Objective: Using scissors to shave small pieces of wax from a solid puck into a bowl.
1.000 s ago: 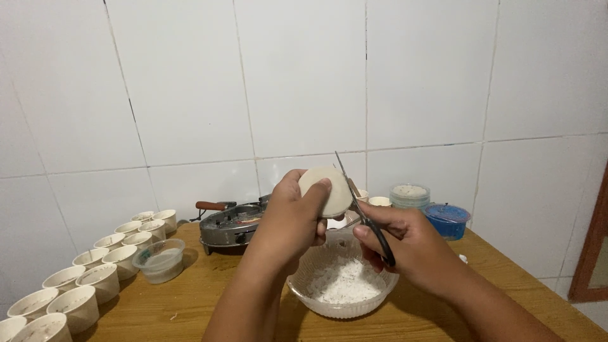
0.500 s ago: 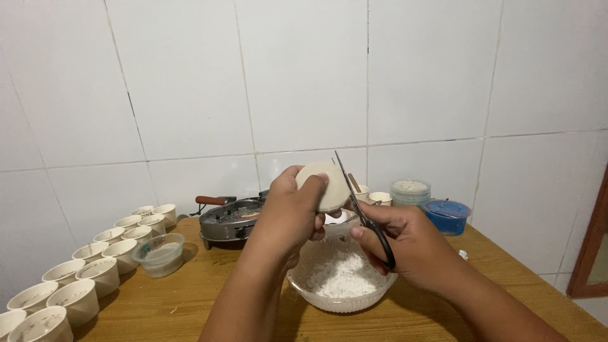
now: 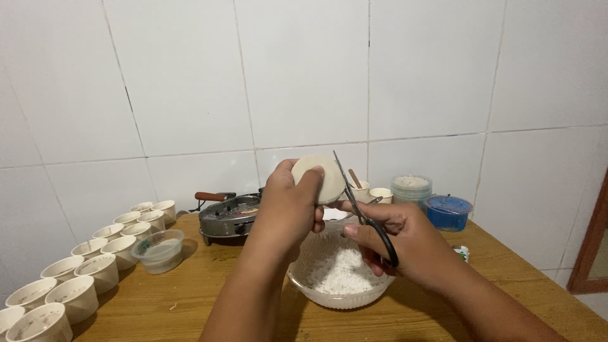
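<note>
White wax-like disc held upright in the gripping left hand, directly above a ribbed glass bowl so that white shavings collect inside. Right hand is closed through the black scissors handles, blades parted against the disc's edge. Rows of small white cups stand along the wooden table, left.

Paper cups, blue-lidded tub, stove

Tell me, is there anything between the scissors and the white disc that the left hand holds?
Nothing visible. The scissors in the right hand have their blade right against the edge of the white disc, held by the left hand above the glass bowl.
</note>
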